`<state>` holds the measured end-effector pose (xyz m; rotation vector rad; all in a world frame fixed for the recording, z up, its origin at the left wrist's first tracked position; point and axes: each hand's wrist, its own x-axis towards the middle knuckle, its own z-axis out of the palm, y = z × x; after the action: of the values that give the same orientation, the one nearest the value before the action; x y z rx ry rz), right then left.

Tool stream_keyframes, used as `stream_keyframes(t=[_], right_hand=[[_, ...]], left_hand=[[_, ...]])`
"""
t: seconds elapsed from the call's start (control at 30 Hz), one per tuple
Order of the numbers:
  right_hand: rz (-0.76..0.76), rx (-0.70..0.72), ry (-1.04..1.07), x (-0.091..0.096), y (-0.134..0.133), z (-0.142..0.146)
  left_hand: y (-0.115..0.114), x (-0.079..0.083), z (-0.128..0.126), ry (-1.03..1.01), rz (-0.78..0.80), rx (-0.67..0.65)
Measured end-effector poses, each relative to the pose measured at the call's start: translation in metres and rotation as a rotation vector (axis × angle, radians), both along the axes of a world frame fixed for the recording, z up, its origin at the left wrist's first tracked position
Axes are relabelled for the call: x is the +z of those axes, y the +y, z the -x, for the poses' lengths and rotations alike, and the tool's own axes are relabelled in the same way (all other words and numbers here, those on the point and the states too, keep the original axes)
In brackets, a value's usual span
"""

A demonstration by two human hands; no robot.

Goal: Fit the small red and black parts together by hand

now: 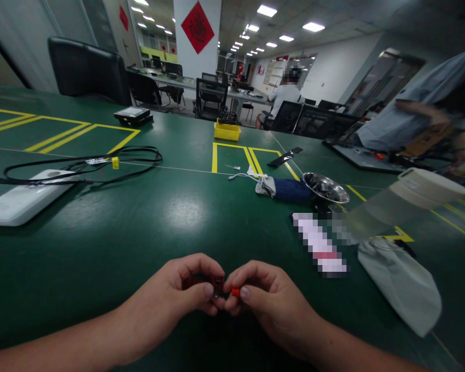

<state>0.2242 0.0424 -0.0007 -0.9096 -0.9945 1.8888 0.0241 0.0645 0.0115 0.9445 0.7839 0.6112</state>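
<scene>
Close together above the near part of the green table, both my hands are pinched with their fingertips almost meeting. Between the thumb and fingers of my left hand is a small dark part with reddish edges; its exact kind is too small to tell. My right hand grips a small orange piece between thumb and forefinger. The two pieces are side by side, a small gap apart. My curled fingers hide portions of both.
To the left lie a white device and a looped black cable. On the right are a phone, a metal bowl, a blue pouch, a bottle and a grey-green pouch. A yellow bin stands farther back. A co-worker leans over the right side.
</scene>
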Motion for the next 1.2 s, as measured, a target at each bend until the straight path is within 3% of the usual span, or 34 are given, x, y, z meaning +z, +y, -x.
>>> stream_keyframes(t=[0.47,0.97,1.2], right_hand=[[-0.023,0.024,-0.006,0.0008,0.0014,-0.0013],[-0.004,-0.045,0.051,0.0018,0.0013,-0.0005],[0.007,-0.001,0.063,0.0039,0.0015,-0.0004]], left_hand=[[0.0000,0.0001,-0.0010,0.024,-0.039,-0.010],[0.0012,0.0061,-0.0004,-0.006,0.037,0.014],[0.0009,0.0026,0.0001,-0.059,0.104,0.034]])
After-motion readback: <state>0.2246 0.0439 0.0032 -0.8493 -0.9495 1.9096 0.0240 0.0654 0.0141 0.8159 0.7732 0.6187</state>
